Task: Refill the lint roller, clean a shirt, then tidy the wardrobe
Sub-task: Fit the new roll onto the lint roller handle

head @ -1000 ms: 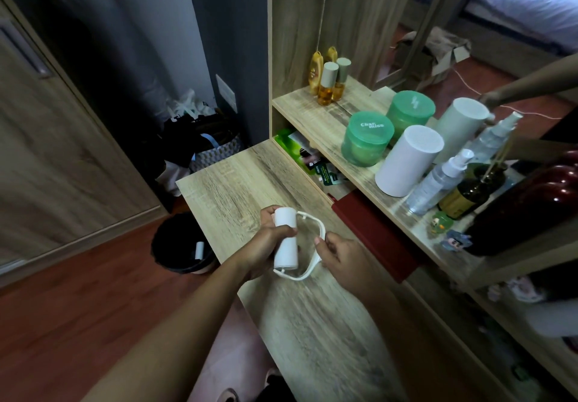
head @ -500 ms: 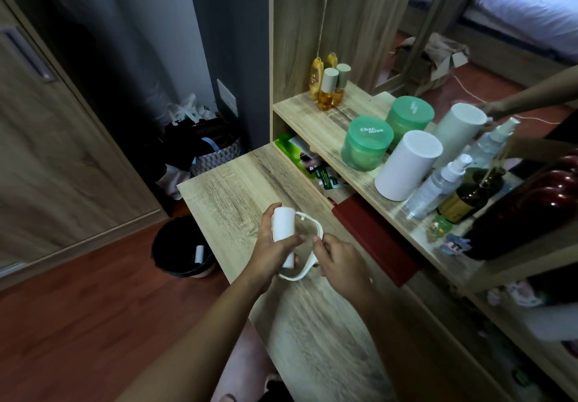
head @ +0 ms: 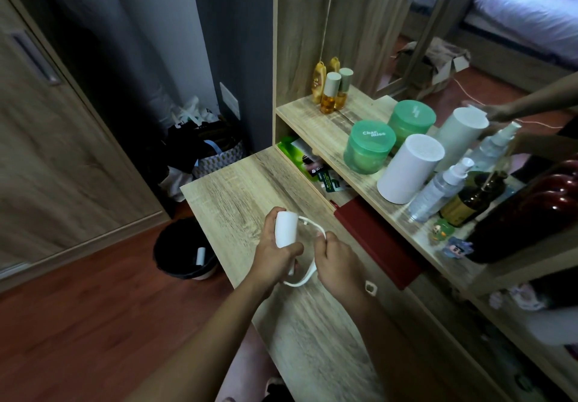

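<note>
Clutching the white roll (head: pixel 285 229), left hand (head: pixel 273 256); right hand (head: pixel 339 265) pinching the roller frame (head: pixel 306 279).

I see the roll (head: pixel 285 229), a plain white cylinder, held nearly upright over the desk (head: pixel 237 192), its top tipped slightly toward 11 o'clock. My left hand (head: pixel 272 257) wraps its lower half. The handle (head: pixel 308 276), a thin white loop, leaves the roll's top at 2 o'clock and curves down to 6 o'clock beneath it. My right hand (head: pixel 336 264) pinches the loop at 3 o'clock. Well apart at 9 o'clock, a short white tube (head: pixel 200 256) leans inside the bin (head: pixel 175 264).
</note>
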`<state>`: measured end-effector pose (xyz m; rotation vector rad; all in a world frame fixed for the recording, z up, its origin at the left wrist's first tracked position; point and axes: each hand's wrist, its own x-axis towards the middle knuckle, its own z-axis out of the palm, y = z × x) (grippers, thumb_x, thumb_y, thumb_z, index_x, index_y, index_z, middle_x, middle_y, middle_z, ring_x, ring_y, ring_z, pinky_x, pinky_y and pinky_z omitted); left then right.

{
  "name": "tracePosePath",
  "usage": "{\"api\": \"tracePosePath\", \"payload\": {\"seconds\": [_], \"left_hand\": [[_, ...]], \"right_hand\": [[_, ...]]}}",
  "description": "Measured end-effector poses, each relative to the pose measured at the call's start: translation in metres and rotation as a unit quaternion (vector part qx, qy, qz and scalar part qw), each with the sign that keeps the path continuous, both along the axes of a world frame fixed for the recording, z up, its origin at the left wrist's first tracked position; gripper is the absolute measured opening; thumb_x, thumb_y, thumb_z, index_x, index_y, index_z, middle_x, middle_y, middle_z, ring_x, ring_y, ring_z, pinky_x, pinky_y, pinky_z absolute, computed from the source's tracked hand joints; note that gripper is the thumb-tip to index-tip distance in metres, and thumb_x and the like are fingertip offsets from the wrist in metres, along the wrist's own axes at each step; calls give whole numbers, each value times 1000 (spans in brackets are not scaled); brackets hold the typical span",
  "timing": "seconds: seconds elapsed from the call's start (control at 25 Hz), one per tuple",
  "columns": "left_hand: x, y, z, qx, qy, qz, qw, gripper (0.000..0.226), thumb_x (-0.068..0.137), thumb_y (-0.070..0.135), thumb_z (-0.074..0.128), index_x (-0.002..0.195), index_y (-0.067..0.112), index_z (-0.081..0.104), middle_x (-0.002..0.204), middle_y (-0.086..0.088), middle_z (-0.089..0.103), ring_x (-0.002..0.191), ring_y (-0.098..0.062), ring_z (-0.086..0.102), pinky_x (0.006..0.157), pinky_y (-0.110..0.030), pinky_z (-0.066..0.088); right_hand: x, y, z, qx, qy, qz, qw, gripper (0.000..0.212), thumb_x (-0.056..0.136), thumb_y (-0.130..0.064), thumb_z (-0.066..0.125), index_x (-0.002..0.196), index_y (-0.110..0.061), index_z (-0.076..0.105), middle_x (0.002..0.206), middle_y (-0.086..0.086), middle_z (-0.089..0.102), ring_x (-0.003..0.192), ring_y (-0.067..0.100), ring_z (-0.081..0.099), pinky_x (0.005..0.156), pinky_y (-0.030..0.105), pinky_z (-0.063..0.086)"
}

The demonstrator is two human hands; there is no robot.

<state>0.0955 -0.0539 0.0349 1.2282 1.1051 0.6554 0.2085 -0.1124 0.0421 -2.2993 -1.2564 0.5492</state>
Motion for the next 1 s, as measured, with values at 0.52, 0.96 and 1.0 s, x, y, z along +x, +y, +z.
{"api": "tracePosePath", "payload": {"seconds": [0.52,0.96,1.0], "left_hand": [[-1,4,15,-84,-54,-28,995,60,80,-6,51,109,46,43,92,-14,53,46,-20,52,42,-26,44],[-4,12,20,-183,-97,-34,978,60,81,-5,49,115,45,44,99,-16,49,44,-21,51,43,-25,45],[-3,11,21,-175,-96,-33,979,59,81,-5,49,110,46,46,99,-15,50,45,-20,51,43,-25,45]], "right_hand": [[-7,7,14,-19,12,-49,999,48,98,-43,21,109,-14,58,107,13,67,98,33,60,75,36,41],[-8,14,24,-41,14,-59,997,47,98,-40,20,112,-15,58,115,12,65,105,33,58,83,38,42],[-7,14,23,-42,13,-60,997,47,97,-41,20,112,-16,58,114,12,65,104,33,59,82,38,43]]}}
